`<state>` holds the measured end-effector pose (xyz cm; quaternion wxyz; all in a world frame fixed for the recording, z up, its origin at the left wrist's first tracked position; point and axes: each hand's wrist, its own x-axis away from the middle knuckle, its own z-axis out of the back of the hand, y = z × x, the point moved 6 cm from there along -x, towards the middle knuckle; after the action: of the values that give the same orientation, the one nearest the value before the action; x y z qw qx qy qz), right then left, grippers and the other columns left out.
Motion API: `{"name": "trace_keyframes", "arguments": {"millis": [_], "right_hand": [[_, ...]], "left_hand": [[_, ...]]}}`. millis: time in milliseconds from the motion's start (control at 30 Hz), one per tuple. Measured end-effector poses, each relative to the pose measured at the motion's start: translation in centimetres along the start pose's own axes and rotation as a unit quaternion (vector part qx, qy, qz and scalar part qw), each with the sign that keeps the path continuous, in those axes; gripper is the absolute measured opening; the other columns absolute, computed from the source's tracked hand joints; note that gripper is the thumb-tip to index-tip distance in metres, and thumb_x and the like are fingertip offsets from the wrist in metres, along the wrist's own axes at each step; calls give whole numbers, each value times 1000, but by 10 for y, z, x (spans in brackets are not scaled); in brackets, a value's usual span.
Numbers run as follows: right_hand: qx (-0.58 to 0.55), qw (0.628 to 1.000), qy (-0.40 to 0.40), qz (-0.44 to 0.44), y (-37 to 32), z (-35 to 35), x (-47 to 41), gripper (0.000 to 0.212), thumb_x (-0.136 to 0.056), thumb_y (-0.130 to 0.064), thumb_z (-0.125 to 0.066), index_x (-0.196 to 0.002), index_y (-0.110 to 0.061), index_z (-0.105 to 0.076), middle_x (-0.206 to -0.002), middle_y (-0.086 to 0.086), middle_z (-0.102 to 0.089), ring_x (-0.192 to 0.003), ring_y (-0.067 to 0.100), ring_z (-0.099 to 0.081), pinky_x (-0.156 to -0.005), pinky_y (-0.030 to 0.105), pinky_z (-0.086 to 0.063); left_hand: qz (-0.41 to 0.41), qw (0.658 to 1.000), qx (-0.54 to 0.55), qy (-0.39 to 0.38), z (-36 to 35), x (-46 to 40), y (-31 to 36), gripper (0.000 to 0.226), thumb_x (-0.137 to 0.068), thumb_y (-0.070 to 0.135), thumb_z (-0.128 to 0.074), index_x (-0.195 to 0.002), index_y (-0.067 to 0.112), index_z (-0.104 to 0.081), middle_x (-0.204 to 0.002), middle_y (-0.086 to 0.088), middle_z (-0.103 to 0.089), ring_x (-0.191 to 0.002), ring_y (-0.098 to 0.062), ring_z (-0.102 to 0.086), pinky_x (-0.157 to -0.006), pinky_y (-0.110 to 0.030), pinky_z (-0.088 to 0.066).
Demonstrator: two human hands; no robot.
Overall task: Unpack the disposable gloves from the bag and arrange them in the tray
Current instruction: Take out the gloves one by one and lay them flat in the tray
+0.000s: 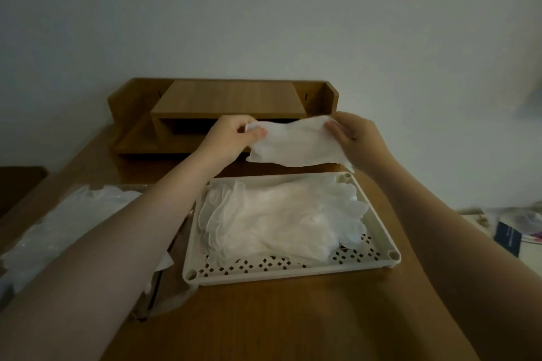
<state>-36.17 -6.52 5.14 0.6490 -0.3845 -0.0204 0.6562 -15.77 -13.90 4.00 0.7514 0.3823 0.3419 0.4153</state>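
Left hand (234,133) and right hand (350,135) each pinch one end of a thin translucent white disposable glove (296,145), stretched btwn them above far edge of perforated cream plastic tray (378,208). Glove pile (278,223) lies in tray. Clear plastic bag (58,223) lies left of tray on wooden table (278,316).

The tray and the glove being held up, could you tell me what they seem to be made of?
Tray: likely moulded plastic, matt cream, with a perforated base. Glove: probably thin plastic film, translucent white, sagging limply between left hand and right hand.

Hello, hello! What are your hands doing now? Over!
Both hands, left and right, pinch one glove above the tray. Glove pile inside. Nothing blocking.
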Motion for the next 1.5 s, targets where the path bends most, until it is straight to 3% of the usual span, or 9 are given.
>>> {"name": "trace_keyframes", "arguments": {"millis": [100, 233, 400, 533, 767, 900, 1000, 1200, 1500], "right_hand": [[7, 998, -67, 17, 7, -21, 22, 14, -95, -22, -55, -96, -12, -64, -90, -1, -63, -82, 13, -57, -76, 23, -47], [-19, 993, -119, 10, 3, -31, 43, 5, -91, -17, -60, -90, -22, -59, -86, -14, -57, -81, -4, -52, -71, 8, -37], [-6, 983, -181, 40, -15, -32, 66, 13, -89, -17, -63, -86, -28, -55, -86, -15, -57, -81, -3, -53, -72, 13, -39], [107, 967, -213, 92, -28, -33, 88, 18, -87, -14, -63, -87, -27, -51, -86, -19, -47, -84, 5, -49, -80, 21, -42], [84, 920, -382, 13, -20, -58, 122, 14, -92, -32, -57, -95, -20, -65, -128, -7, -49, -119, 13, -40, -105, 29, -30], [48, 973, -226, -9, -27, -42, 108, 31, -92, -45, -48, -94, -19, -66, -110, -5, -59, -103, 11, -52, -94, 28, -41], [141, 977, -150, 61, -47, -53, 97, 31, -93, -43, -50, -110, -19, -60, -120, -2, -56, -109, 13, -49, -97, 28, -38], [284, 913, -292, -9, -16, -108, 100, 87, -83, -75, -34, -152, -27, -11, -160, -3, -6, -146, 27, 8, -110, 54, 18], [191, 920, -323, -112, 31, -89, 107, 118, -61, -80, -60, -149, -38, 7, -159, -6, 17, -145, 22, 17, -113, 63, -2]], "left_hand": [[1, 1000, -22, -22, 3, 17, -21, 16, -90, 19, -62, -102, 19, -71, -101, 6, -69, -85, -2, -62, -82, -23, -48], [6, 997, -62, -56, 5, 42, -32, 15, -89, 20, -63, -102, 24, -71, -74, 3, -71, -48, -1, -55, -63, -23, -49], [-58, 975, -186, -110, 9, 69, -32, 23, -92, 19, -58, -113, 23, -67, -95, 11, -69, -81, 3, -65, -73, -12, -49], [-180, 924, -325, -87, 6, 95, -24, 20, -91, 16, -59, -106, 15, -72, -102, 4, -69, -93, -11, -62, -77, -29, -50], [-86, 847, -504, -146, -8, 116, -46, 51, -86, 64, -42, -109, 27, -68, -110, 8, -56, -102, -10, -48, -80, -30, -46], [-157, 910, -384, -5, -3, 120, -12, 46, -92, 50, -42, -90, 14, -71, -94, 5, -50, -91, -11, -46, -70, -27, -37], [-214, 907, -363, 17, -29, 112, 15, 27, -97, 19, -44, -115, 10, -61, -117, -3, -55, -109, -18, -51, -86, -27, -40], [-26, 858, -480, -181, -78, 91, -53, 67, -99, 50, -21, -151, 11, -5, -159, -9, -4, -146, -22, -4, -119, -37, -4], [75, 852, -490, -172, -55, 91, -89, 118, -67, 90, -34, -151, 17, 8, -158, -8, 14, -145, -29, 13, -116, -44, 5]]}}
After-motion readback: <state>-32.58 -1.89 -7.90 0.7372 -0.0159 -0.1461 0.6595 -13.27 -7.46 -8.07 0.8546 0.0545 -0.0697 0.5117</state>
